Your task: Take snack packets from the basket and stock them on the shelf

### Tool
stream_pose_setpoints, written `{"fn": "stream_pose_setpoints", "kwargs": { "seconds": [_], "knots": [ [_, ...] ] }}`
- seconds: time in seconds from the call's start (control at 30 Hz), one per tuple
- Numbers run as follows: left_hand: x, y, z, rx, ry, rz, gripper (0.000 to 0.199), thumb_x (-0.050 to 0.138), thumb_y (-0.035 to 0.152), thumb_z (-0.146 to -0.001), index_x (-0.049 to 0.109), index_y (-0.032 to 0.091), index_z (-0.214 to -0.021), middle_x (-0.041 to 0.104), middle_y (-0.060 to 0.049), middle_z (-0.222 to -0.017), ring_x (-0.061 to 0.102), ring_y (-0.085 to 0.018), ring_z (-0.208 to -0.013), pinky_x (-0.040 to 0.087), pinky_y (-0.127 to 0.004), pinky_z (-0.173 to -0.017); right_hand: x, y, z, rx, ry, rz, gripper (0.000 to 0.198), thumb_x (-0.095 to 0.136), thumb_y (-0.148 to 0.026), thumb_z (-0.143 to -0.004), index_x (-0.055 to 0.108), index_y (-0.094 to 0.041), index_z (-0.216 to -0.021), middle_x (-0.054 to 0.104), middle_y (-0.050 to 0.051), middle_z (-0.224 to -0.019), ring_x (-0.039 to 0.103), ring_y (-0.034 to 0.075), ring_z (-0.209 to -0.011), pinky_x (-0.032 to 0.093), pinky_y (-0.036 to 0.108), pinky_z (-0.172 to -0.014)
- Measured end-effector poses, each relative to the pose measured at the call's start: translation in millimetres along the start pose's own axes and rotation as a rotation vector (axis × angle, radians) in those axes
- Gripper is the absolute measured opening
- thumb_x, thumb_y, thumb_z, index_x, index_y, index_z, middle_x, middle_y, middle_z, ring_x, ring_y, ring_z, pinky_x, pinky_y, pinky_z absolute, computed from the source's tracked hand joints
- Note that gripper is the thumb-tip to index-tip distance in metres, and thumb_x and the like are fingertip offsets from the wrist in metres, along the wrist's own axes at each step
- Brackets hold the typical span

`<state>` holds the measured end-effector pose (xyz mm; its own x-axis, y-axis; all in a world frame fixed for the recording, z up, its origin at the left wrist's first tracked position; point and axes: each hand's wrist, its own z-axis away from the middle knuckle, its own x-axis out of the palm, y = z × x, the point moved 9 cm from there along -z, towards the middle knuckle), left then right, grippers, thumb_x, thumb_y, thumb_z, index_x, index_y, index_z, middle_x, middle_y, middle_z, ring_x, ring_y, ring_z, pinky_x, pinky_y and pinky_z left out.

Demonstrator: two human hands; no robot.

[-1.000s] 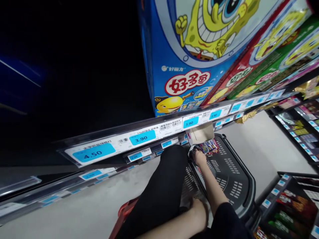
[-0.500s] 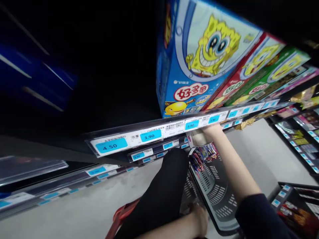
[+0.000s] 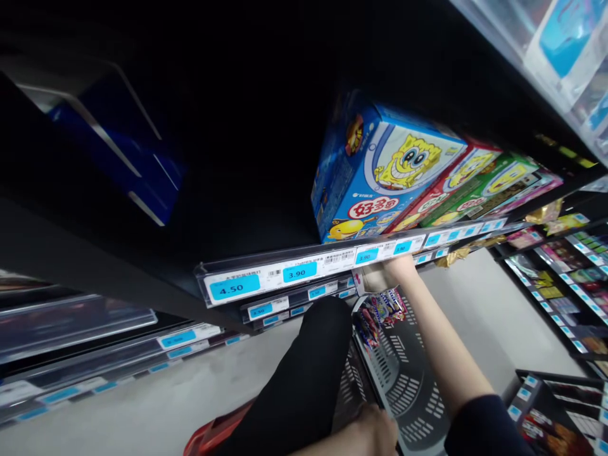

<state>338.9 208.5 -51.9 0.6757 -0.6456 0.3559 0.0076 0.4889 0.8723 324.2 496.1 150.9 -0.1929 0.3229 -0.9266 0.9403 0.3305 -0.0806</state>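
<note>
My right hand point(image 3: 403, 268) reaches under the front edge of a shelf, its fingers hidden behind the price strip. Beside it shows a pale, beige thing point(image 3: 375, 279) that I cannot make out. Below that arm is a grey shopping basket point(image 3: 418, 370), with shiny, colourful snack packets point(image 3: 382, 310) at its far end. My left hand point(image 3: 373, 432), near the bottom, is curled closed at the basket's near-side rim; it is slightly blurred. Just above the right hand, a blue cartoon snack box point(image 3: 375, 177) stands on the shelf, next to a red box point(image 3: 439, 193) and a green box point(image 3: 484, 190).
A price strip point(image 3: 304, 271) runs along the shelf edge, with lower shelves beneath. My black-clothed knee point(image 3: 304, 367) is beside the basket. A red plastic piece point(image 3: 213, 427) shows at the lower left. More stocked shelves point(image 3: 560, 297) stand across the aisle floor point(image 3: 470, 304).
The view has shifted, so the snack boxes look smaller and more of the upper shelf shows. My right hand stays under the shelf edge; my left hand stays by the basket rim.
</note>
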Motion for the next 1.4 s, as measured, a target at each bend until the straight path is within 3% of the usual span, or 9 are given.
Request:
{"fn": "stream_pose_setpoints", "kwargs": {
  "seconds": [0.17, 0.3, 0.4, 0.57, 0.7, 0.9, 1.1, 1.23, 1.4],
  "knots": [
    [7.7, 12.6, -15.0, -0.19, -0.085, 0.454, 0.013, 0.054, 0.027, -0.063, 0.058, 0.021, -0.074, 0.062, -0.002, -0.062, 0.059, -0.02, -0.063, 0.045, -0.041, -0.067, -40.0, -29.2, 75.6, -0.188, 0.12, 0.178, 0.019, 0.046, -0.014, -0.08, 0.063, -0.022, -0.082, 0.06, 0.003, -0.08, 0.049, 0.018, -0.084, 0.034, 0.038, -0.086],
    [-33.3, 47.6, -20.3, -0.017, 0.152, 1.01, 0.023, 0.057, 0.027, -0.068, 0.054, 0.017, -0.088, 0.064, -0.005, -0.078, 0.061, -0.017, -0.073, 0.045, -0.035, -0.075, -96.9, -38.5, 147.2, -0.143, 0.322, 0.076, 0.025, 0.049, -0.008, -0.075, 0.063, -0.026, -0.083, 0.058, 0.001, -0.076, 0.05, 0.016, -0.081, 0.039, 0.04, -0.086],
    [-30.8, 69.4, -13.9, -0.025, -0.01, 1.074, 0.043, 0.049, 0.048, -0.074, 0.052, 0.018, -0.105, 0.062, -0.009, -0.095, 0.06, -0.02, -0.083, 0.044, -0.038, -0.075, -125.0, -46.2, 201.1, -0.092, 0.347, -0.089, 0.03, 0.052, -0.005, -0.072, 0.063, -0.028, -0.088, 0.057, 0.001, -0.075, 0.051, 0.018, -0.083, 0.043, 0.044, -0.084],
    [-9.1, 88.0, 2.7, 0.029, -0.262, 0.79, 0.067, 0.063, 0.04, -0.066, 0.039, 0.025, -0.126, 0.06, -0.005, -0.098, 0.058, -0.018, -0.08, 0.042, -0.03, -0.072, -127.7, -56.4, 275.4, 0.032, 0.22, -0.141, 0.03, 0.056, -0.006, -0.07, 0.065, -0.03, -0.087, 0.057, 0.003, -0.087, 0.048, 0.023, -0.096, 0.04, 0.05, -0.089],
    [1.6, 86.3, 5.1, 0.063, -0.3, 0.63, 0.069, 0.071, 0.014, -0.054, 0.047, 0.024, -0.118, 0.057, -0.003, -0.099, 0.055, -0.016, -0.087, 0.04, -0.025, -0.074, -120.6, -13.0, 329.6, 0.485, 0.218, -0.134, 0.018, 0.057, -0.02, -0.071, 0.067, -0.026, -0.085, 0.046, 0.01, -0.117, 0.04, 0.03, -0.111, 0.038, 0.051, -0.088],
    [14.8, 72.8, 6.5, 0.048, -0.309, 0.378, 0.057, 0.069, 0.008, -0.052, 0.052, 0.02, -0.106, 0.058, -0.003, -0.094, 0.054, -0.015, -0.085, 0.04, -0.024, -0.072, -73.4, 26.9, 406.3, 1.09, 0.206, -0.857, 0.035, 0.047, -0.037, -0.078, 0.059, -0.024, -0.107, 0.048, 0.008, -0.125, 0.054, 0.025, -0.102, 0.049, 0.034, -0.073],
    [12.7, 57.4, 1.5, 0.101, -0.191, -0.109, 0.047, 0.064, 0.014, -0.058, 0.058, 0.017, -0.104, 0.063, -0.004, -0.099, 0.056, -0.017, -0.086, 0.042, -0.027, -0.076, -22.4, 9.1, 432.4, 1.14, 0.201, -1.067, 0.053, 0.07, -0.03, -0.061, 0.057, -0.018, -0.111, 0.059, 0.009, -0.113, 0.053, 0.026, -0.104, 0.038, 0.041, -0.092],
    [-5.0, 60.3, -0.3, 0.137, -0.009, -0.479, 0.035, 0.064, 0.027, -0.06, 0.067, 0.017, -0.094, 0.067, -0.006, -0.098, 0.058, -0.021, -0.093, 0.04, -0.03, -0.086, -1.5, 14.8, 451.7, 1.199, 0.301, -1.01, 0.045, 0.071, -0.033, -0.06, 0.064, -0.017, -0.101, 0.064, 0.009, -0.104, 0.057, 0.027, -0.098, 0.04, 0.041, -0.09],
    [-8.3, 67.6, 1.7, 0.222, 0.018, -0.629, 0.031, 0.06, 0.036, -0.065, 0.069, 0.019, -0.09, 0.069, -0.004, -0.092, 0.061, -0.02, -0.085, 0.042, -0.027, -0.08, -3.4, 18.2, 450.9, 1.169, 0.306, -0.853, 0.026, 0.067, -0.038, -0.062, 0.07, -0.017, -0.078, 0.07, 0.007, -0.081, 0.061, 0.024, -0.08, 0.045, 0.034, -0.077]
  ]
}}
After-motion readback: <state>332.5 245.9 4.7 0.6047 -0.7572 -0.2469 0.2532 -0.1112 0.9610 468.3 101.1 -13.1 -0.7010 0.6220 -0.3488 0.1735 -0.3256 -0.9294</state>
